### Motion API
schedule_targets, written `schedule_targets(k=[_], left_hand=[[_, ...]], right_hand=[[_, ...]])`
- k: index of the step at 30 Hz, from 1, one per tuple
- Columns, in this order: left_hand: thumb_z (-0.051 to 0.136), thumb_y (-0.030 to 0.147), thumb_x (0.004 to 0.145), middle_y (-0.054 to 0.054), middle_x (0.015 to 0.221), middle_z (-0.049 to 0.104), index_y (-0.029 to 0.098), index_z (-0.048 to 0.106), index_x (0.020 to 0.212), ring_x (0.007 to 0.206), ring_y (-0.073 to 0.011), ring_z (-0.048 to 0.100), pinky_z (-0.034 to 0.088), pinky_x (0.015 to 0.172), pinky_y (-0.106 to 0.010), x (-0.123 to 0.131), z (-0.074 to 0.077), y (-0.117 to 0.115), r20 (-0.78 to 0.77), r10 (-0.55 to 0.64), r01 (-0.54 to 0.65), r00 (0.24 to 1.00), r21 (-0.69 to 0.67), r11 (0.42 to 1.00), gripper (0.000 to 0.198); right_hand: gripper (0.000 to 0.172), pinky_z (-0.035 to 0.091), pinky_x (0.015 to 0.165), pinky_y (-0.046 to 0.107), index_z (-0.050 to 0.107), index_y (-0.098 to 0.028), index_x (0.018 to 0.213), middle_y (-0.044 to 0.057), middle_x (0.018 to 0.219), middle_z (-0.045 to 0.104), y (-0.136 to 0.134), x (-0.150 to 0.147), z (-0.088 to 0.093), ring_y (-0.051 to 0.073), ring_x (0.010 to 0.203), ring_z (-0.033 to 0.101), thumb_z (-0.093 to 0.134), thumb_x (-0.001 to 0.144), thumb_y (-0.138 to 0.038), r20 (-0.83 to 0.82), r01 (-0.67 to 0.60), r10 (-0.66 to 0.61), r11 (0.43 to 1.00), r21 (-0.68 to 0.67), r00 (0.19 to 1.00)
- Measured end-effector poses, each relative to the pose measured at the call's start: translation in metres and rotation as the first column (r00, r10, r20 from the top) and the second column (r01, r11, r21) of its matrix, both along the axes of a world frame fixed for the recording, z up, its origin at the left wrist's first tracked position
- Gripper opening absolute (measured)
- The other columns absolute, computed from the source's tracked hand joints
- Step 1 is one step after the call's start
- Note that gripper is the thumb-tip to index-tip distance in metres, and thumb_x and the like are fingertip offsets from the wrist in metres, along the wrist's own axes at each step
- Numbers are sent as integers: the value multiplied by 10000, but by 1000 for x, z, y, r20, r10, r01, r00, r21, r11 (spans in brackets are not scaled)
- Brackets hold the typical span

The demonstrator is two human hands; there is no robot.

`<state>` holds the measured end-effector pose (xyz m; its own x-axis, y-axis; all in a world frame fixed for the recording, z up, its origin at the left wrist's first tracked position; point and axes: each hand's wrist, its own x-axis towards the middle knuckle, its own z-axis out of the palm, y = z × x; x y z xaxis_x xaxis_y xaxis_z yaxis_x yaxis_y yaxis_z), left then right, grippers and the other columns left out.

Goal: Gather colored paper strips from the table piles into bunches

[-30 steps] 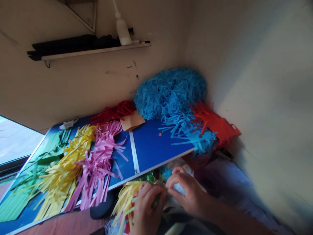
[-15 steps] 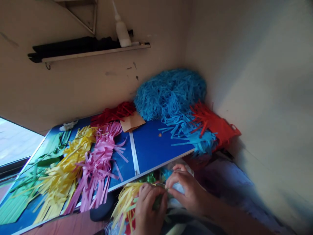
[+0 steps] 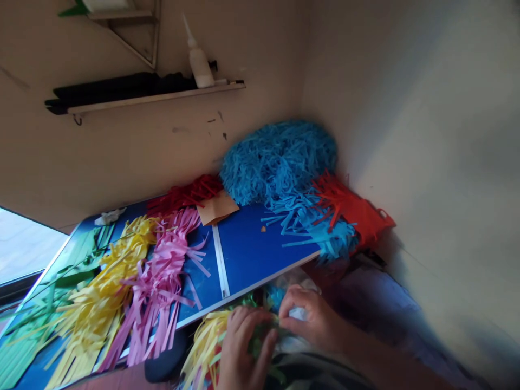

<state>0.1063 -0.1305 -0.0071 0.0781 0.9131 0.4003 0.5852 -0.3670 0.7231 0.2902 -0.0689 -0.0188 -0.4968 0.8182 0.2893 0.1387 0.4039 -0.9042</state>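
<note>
My left hand [image 3: 246,346] is curled at the bottom centre, its thumb set apart from the fingers and green strips showing between them. Close beside it, my right hand [image 3: 306,319] pinches with thumb and forefinger. The fingertips of both hands nearly meet at something small and pale green that is too blurred to name. Yellow paper fringe [image 3: 205,338] hangs by the left hand's outer side, with bits of red below. Whitish plastic and blue strips lie behind the hands, partly hidden by them.
On the blue table [image 3: 260,260] lie green fringe [image 3: 24,346], yellow fringe [image 3: 91,303], pink fringe [image 3: 162,281] and a brown paper piece [image 3: 218,208]. A big blue fringed bundle [image 3: 280,160] and red fringe [image 3: 359,211] fill the corner. A white bottle [image 3: 201,67] stands on the wall shelf [image 3: 162,97].
My left thumb has moved away from its fingers, widening the gap in that hand. The right hand's fingers have curled closer together. The view has tilted up slightly.
</note>
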Motion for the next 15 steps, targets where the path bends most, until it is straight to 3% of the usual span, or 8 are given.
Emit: schedule_targets(k=[3, 6, 8, 11, 15], left_hand=[[673, 279, 855, -22, 779, 720, 231, 677, 840, 743, -170, 677, 553, 676, -269, -3, 8, 5, -49, -107, 109, 993, 44, 993, 50], [653, 316, 872, -3, 716, 698, 224, 649, 772, 693, -151, 671, 539, 627, -233, -5, 14, 6, -8, -140, 140, 990, -39, 989, 136], [622, 325, 889, -4, 717, 695, 225, 648, 772, 685, -149, 673, 535, 618, -226, -6, 14, 4, -1, -114, 113, 993, -94, 989, 156], [605, 353, 892, -5, 709, 694, 226, 652, 761, 655, -148, 668, 532, 610, -223, -6, 8, 1, 15, -39, 40, 999, -116, 992, 188], [618, 394, 874, 1, 720, 705, 223, 663, 777, 639, -147, 661, 525, 587, -217, -3, -6, -2, 138, 105, -81, 985, -171, 982, 202]], right_hand=[[203, 457, 756, 293, 662, -204, 745, -4, 711, 675, -1, 0, 0, 154, 732, 597, 668, 880, -355, -25, -86, 87, 996, 33, 996], [219, 456, 693, 257, 645, -196, 741, -15, 716, 652, -1, 3, 7, 135, 689, 587, 661, 879, -365, -41, -157, 152, 977, -147, 987], [219, 456, 681, 252, 634, -195, 745, -16, 718, 637, -1, 6, 11, 136, 690, 579, 639, 886, -362, -26, -127, 124, 971, -200, 992], [229, 465, 748, 282, 647, -199, 769, 4, 764, 654, -1, 8, 13, 161, 770, 589, 620, 896, -386, 7, -55, 56, 988, -141, 998], [280, 490, 774, 293, 692, -202, 974, 23, 870, 711, -2, 5, 9, 179, 821, 640, 697, 834, -445, -89, -114, 98, 973, -199, 991]])
